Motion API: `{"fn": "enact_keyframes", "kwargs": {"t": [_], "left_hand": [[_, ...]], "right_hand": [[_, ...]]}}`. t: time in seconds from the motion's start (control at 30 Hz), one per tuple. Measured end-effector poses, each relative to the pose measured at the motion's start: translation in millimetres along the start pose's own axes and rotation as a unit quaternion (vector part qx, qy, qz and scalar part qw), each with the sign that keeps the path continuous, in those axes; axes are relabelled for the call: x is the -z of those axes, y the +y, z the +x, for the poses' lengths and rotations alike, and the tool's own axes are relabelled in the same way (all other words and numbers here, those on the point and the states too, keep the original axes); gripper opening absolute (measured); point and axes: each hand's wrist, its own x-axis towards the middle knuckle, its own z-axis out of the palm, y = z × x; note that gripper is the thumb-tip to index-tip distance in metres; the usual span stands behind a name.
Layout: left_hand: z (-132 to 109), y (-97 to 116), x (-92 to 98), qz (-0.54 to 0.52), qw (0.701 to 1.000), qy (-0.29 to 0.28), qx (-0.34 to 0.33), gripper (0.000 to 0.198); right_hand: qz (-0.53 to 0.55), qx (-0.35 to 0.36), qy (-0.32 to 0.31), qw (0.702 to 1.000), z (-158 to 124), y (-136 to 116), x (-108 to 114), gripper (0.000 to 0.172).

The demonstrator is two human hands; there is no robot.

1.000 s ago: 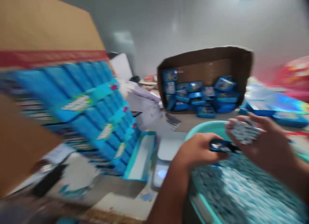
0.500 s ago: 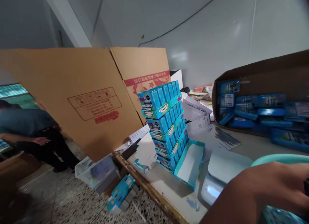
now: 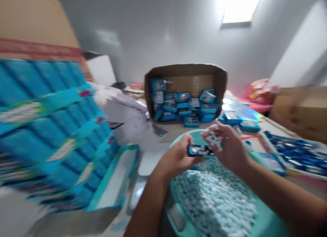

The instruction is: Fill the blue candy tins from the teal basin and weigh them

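**Light source:** daylight enters by a high window [image 3: 238, 7] above the far edge of the table [image 3: 176, 129]. The pane is blown out to plain white, and glare spreads over the grey wall [image 3: 153, 32].

**Level:** moderately bright, cool in tone.

**Shadows:** soft. The inside of the open carton [image 3: 185, 77] at the table's far edge is dim.

**Sharpness:** poor throughout, with motion blur.
- It is worst at the left edge, where the stacked blue boxes [image 3: 51, 135] smear into streaks and their print is illegible.
- The left hand [image 3: 176, 158], the right hand [image 3: 230, 150] and the dark pack [image 3: 200, 150] between them are soft-edged.
- The white pieces [image 3: 214, 196] in the teal basin [image 3: 267, 225] merge into a grainy mass.

**Distortion:** straight lines bow outward near the borders.
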Motion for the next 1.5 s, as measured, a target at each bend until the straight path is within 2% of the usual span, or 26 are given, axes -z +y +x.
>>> {"fn": "enact_keyframes", "kwargs": {"t": [0.07, 0.27, 0.57, 0.8, 1.17, 1.37, 1.5], "left_hand": [[3.5, -3.3, 0.0, 0.016, 1.000, -0.009, 0.003, 0.040], [6.1, -3.4, -2.4, -0.013, 0.999, -0.050, -0.001, 0.035], [6.5, -6.0, -2.1, -0.010, 0.999, -0.042, -0.014, 0.027], [9.8, -7.8, -2.9, -0.009, 0.998, -0.044, -0.032, 0.023], [11.5, -9.0, -4.0, -0.033, 0.997, -0.052, -0.055, 0.016], [12.6, -12.1, -5.8, -0.055, 0.996, -0.040, -0.051, 0.019], [13.3, -14.9, -5.7, -0.049, 0.995, -0.030, -0.084, 0.016]], "right_hand": [[-0.032, 0.010, 0.020, 0.999, 6.8, 4.6, -1.2, 0.020], [-0.030, -0.007, -0.012, 0.999, 13.7, 10.6, 0.1, 0.023], [-0.083, 0.000, -0.007, 0.997, 9.5, 9.4, -2.8, 0.033], [-0.097, 0.041, -0.063, 0.992, 10.8, 12.4, -0.3, 0.033], [-0.133, 0.054, -0.093, 0.985, 10.8, 13.6, 4.2, 0.041], [-0.148, 0.030, -0.109, 0.983, 11.3, 14.6, 6.3, 0.048], [-0.176, 0.012, -0.141, 0.974, 10.3, 17.4, 6.9, 0.051]]}}
